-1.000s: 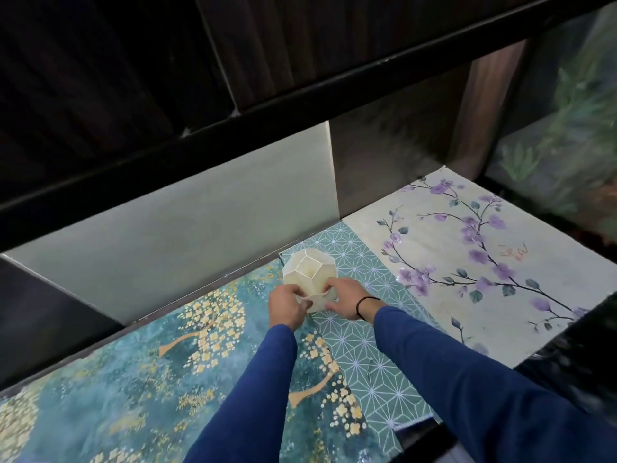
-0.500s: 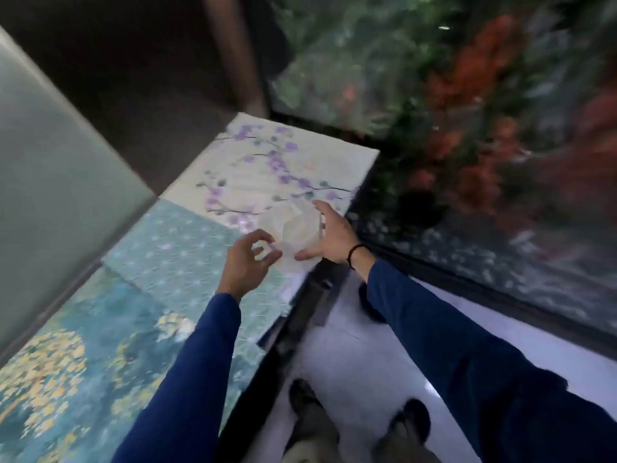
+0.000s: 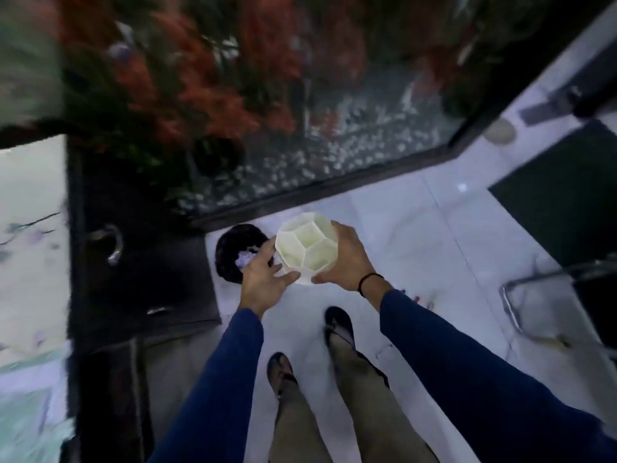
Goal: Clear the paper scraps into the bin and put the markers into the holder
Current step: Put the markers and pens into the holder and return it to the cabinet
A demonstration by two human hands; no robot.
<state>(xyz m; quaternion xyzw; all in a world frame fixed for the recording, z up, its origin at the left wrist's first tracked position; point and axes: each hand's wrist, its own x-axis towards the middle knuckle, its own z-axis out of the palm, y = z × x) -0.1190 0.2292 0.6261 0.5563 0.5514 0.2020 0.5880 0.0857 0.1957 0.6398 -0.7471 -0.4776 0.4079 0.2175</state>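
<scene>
We judge we're emptying scraps: our right hand (image 3: 345,259) grips the cup (image 3: 305,250), left hand (image 3: 263,279) spread beside it, next tipping over the bin (image 3: 230,259).

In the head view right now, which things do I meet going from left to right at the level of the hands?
Metal handle → black bin → left hand → white faceted holder → right hand → metal chair frame.
</scene>
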